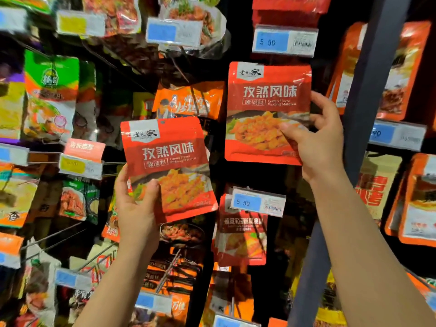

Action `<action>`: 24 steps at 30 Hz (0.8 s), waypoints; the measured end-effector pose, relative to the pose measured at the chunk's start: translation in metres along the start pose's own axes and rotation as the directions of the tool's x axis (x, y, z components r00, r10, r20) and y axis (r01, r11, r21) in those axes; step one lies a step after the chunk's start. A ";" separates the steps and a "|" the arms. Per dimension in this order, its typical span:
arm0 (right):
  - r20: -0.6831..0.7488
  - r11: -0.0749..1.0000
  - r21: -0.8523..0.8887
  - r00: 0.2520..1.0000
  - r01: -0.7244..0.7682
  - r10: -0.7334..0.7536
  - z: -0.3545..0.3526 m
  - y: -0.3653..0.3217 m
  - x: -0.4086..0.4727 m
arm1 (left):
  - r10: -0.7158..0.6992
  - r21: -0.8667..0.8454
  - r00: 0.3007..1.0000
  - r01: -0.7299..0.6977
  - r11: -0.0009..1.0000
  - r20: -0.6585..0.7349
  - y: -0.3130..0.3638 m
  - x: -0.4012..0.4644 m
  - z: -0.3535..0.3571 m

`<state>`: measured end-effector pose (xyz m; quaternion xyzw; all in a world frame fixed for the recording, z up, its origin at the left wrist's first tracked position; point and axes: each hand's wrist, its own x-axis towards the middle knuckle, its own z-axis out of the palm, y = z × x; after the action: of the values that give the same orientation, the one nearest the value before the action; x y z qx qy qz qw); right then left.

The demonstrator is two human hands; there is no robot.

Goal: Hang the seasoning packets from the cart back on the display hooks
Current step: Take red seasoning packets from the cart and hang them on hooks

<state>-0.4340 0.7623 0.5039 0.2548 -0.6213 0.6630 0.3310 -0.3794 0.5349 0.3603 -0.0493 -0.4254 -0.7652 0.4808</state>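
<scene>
Before a crowded wall of hanging seasoning packets, two bare hands raised, each pinching one red cumin-flavour packet. Right hand (316,135): thumb on the front, fingers curled behind the right edge of the upper packet (267,112), held just under a blue price tag (284,41) reading 5 50. Left hand (134,204): thumb across the lower left corner of the second packet (168,166), held lower, tilted slightly.

For a clean hang: lift the upper packet, line its top hole with the hook tip behind the tag, slide straight back, label facing out. Hook itself hidden. Cart out of view.

Both packets glossy red pouches, white logo patch top left, white Chinese lettering, photo of orange fried pieces below.
</scene>
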 end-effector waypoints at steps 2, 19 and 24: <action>-0.004 1.000 -0.005 1.000 -0.008 0.008 0.001 -0.003 0.000 | -0.004 0.005 1.000 0.004 1.000 -0.002 0.000 0.000 0.000; 0.016 0.995 0.010 0.995 -0.099 0.099 -0.002 -0.009 0.005 | -0.017 -0.012 1.000 0.017 1.000 0.017 0.005 -0.002 0.002; 0.030 0.990 0.054 0.991 -0.131 0.129 -0.002 -0.012 0.007 | -0.008 -0.014 1.000 0.008 1.000 0.007 0.007 -0.003 0.002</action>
<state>-0.4298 0.7653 0.5169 0.2316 -0.6221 0.6968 0.2717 -0.3736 0.5371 0.3643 -0.0537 -0.4221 -0.7698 0.4758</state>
